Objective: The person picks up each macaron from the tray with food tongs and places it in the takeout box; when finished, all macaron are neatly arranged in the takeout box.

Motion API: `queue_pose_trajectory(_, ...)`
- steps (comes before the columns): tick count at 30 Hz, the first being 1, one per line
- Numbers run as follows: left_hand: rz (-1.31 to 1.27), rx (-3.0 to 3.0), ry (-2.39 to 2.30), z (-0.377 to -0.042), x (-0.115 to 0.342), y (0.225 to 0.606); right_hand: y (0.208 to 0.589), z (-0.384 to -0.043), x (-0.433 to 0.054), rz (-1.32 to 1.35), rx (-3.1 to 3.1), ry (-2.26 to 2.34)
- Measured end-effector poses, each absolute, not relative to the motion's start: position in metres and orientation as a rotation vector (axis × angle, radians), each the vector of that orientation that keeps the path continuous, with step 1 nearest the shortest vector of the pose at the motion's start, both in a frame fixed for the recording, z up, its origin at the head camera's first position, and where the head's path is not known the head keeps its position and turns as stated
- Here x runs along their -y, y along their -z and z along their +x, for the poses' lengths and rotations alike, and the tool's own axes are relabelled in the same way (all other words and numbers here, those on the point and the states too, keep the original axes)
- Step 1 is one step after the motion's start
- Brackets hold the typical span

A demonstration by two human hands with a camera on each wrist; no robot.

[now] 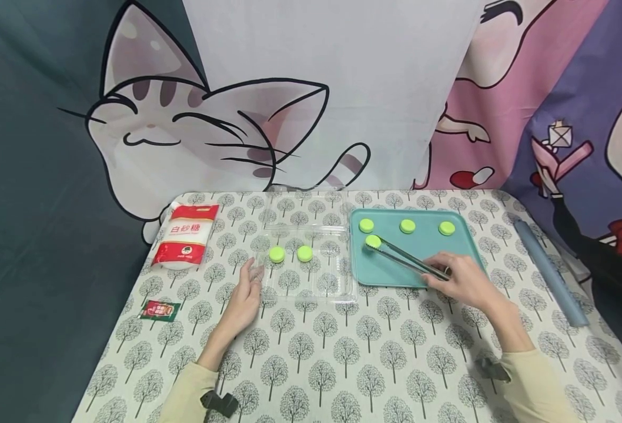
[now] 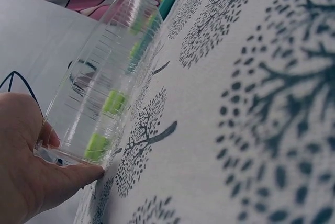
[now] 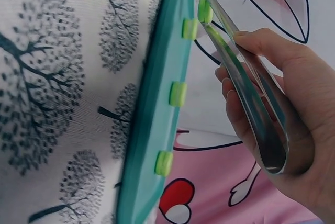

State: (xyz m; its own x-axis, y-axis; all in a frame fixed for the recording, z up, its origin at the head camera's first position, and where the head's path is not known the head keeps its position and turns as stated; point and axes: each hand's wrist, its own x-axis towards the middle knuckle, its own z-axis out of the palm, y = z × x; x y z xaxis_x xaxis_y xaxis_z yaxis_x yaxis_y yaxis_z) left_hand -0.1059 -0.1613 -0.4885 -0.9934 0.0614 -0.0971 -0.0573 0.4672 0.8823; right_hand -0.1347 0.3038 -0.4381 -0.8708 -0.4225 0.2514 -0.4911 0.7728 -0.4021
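My right hand grips a pair of metal tongs over the green-blue tray. Between the tong tips is a round lime-green macaron, held above the tray surface in the right wrist view. Three more macarons sit in a row along the tray's far side. At the left edge of a clear plastic box, my left hand holds the wall, thumb outside and fingertips behind it in the left wrist view. Two macarons lie inside the box, whose lid is folded back.
A red and white bag of sugar lies at the back left, with a small red and green packet nearer me. Along the right side is a grey-blue rolled tube. A printed cloth hangs behind the table.
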Motion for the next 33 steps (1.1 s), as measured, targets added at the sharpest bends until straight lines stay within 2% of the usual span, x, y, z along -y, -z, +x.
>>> queue_pose_trajectory(16,-0.002,-2.582,-1.570,-0.106,0.162,0.489,0.408,-0.141,-0.288,0.830,2.645,-0.700)
queue_pose_trajectory(33,0.009,-2.588,-1.576,-0.107,0.161,0.489,0.389,-0.155,-0.244,0.987,2.884,-0.663)
